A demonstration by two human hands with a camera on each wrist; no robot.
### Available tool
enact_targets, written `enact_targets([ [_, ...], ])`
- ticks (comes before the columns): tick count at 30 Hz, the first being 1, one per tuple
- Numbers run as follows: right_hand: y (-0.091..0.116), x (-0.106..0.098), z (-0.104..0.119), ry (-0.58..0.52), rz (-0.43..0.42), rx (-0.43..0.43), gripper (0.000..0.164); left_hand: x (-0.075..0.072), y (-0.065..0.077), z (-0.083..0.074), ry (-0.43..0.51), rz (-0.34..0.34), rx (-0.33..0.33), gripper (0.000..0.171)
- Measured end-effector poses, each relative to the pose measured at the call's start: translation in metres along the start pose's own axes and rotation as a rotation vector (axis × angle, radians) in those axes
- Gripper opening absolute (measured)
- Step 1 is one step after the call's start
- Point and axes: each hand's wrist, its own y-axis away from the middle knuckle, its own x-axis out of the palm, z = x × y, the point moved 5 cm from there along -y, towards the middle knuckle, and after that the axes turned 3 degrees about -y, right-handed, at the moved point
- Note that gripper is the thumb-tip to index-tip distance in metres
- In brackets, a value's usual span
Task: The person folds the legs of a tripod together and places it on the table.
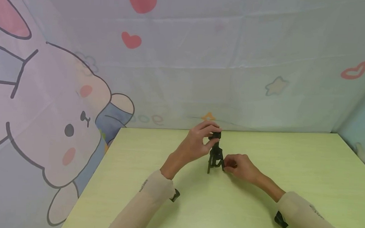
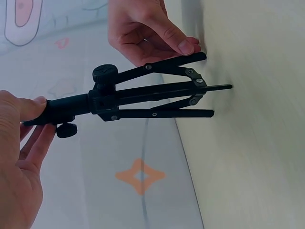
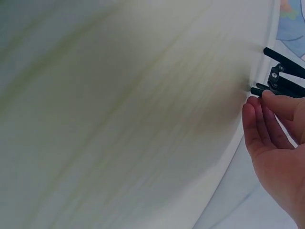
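"Start from the left: what is there?"

"A pale fabric hanging printed with a cartoon rabbit, then a cream cloth sleeve reaching in over a pale yellow-green table."

"And the left hand?"

"Its thumb and fingers are bent round the top of a small black tripod with slim legs and a round knob. The forearm rises from lower left, and the fingers point rightward, well above the feet."

"So the tripod is between the hands?"

"Yes, towards the back of the table, upright, legs partly spread. I can't tell whether every foot bears on the surface."

"What about the right hand?"

"Lower down, just right of the tripod, fingers pointing left. Thumb and fingertips come together in a pinch at the foot of the nearest leg. A second cream sleeve runs off to lower right."

"Which step is this, would you say?"

"I'd judge it's adjusting that leg: one hand steadies the top, the other works the foot. The next move seems to call for a firm left hold and a gentle, even pull or push, or the tripod could tip."
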Motion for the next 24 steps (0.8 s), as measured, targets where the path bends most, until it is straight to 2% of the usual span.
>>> enact_targets([
  [7,-0.0008,0.0005,0.0006,0.011,0.011,0.002,0.017,-0.0004,-0.0013,-0.0001,0.057,0.011,-0.059,0.023],
  [24,-0.0095,0.0009,0.0016,0.054,0.009,0.009,0.019,-0.0018,-0.0021,0.0011,0.079,0.01,-0.09,0.021],
])
